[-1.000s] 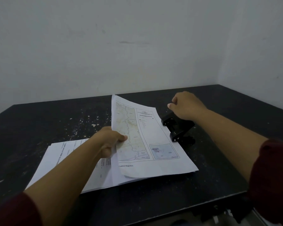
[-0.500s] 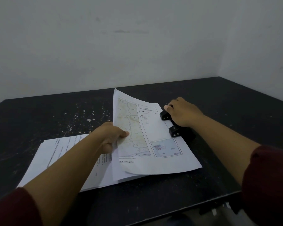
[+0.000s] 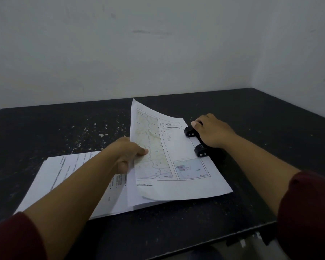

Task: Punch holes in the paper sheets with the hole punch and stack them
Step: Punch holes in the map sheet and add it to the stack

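A printed map sheet (image 3: 178, 151) lies slanted on the black table (image 3: 176, 226), with its left edge lifted. My left hand (image 3: 129, 154) pinches that edge, thumb on top. The sheet's right edge sits in the slot of a black hole punch (image 3: 200, 152). My right hand (image 3: 214, 133) lies over the punch's lever and holds it pressed down, fingers curled over the top and thumb at the far end. Under my left forearm lies a stack of printed text sheets (image 3: 64, 175), partly overlapped by the map sheet.
White walls meet in a corner at the back right. Pale specks are scattered over the tabletop (image 3: 94, 132) behind the stack. The table's front edge (image 3: 242, 231) runs close to me at the lower right.
My right hand pushed the punch's lever down from raised to flat on the sheet's edge. The left hand kept its pinch on the sheet.
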